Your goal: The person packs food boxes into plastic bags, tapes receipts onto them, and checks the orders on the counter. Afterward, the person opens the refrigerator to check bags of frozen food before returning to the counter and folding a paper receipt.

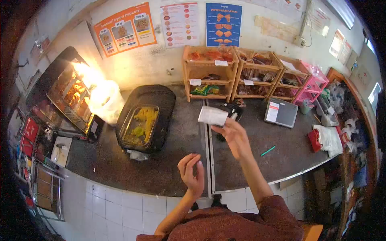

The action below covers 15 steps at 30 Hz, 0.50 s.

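My right hand (234, 135) is raised over the dark table (181, 168), its fingers closed on the lower right end of a white paper slip (213, 116). Just behind the slip is a small black device (232, 108), partly hidden by the slip and the hand. My left hand (191, 172) hovers near the table's front edge, left of the metal seam. Its fingers are curled and a little apart, and nothing shows between them.
A black tray (165, 116) holding yellow food is at centre left, beside a lit display case (66, 96). Wicker racks (209, 72) line the wall. A scale (281, 113), a green pen (268, 150) and a red-and-white bundle (327, 140) lie right.
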{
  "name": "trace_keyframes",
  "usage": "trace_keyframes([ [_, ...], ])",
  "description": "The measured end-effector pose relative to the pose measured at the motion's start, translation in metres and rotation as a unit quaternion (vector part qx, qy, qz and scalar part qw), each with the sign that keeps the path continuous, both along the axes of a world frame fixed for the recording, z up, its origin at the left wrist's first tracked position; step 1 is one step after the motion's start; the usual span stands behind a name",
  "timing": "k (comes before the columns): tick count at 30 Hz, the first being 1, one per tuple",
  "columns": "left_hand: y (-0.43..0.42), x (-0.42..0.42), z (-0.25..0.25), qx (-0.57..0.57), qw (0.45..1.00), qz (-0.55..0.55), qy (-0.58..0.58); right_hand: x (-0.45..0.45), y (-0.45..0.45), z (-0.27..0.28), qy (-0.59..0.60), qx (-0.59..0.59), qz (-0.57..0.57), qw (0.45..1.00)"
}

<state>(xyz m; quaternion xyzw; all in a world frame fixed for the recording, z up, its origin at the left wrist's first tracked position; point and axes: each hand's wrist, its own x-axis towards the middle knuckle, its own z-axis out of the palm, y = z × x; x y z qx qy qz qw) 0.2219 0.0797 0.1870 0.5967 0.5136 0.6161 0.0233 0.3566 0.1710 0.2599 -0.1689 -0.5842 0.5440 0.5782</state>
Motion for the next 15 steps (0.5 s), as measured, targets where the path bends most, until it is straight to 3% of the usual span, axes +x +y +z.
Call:
trace_keyframes([
  [3, -0.011, 0.008, 0.044, 0.017, 0.999, -0.037, -0.017, -0.003, -0.034, -0.012, -0.116, 0.082, -0.040, 0.989],
  [6, -0.021, 0.013, 0.053, -0.023, 0.993, -0.077, -0.088, -0.007, -0.066, -0.013, -0.207, 0.152, -0.098, 0.961],
  [10, -0.032, 0.019, 0.039, -0.056, 0.972, -0.159, -0.161, -0.001, -0.097, -0.025, -0.206, 0.134, -0.136, 0.960],
  [13, -0.045, 0.035, 0.033, -0.095, 0.915, -0.229, -0.319, 0.006, -0.117, -0.043, -0.183, 0.026, -0.134, 0.974],
  [15, -0.050, 0.040, 0.025, -0.111, 0.916, -0.246, -0.298, 0.009, -0.130, -0.046, -0.192, -0.005, -0.159, 0.968],
])
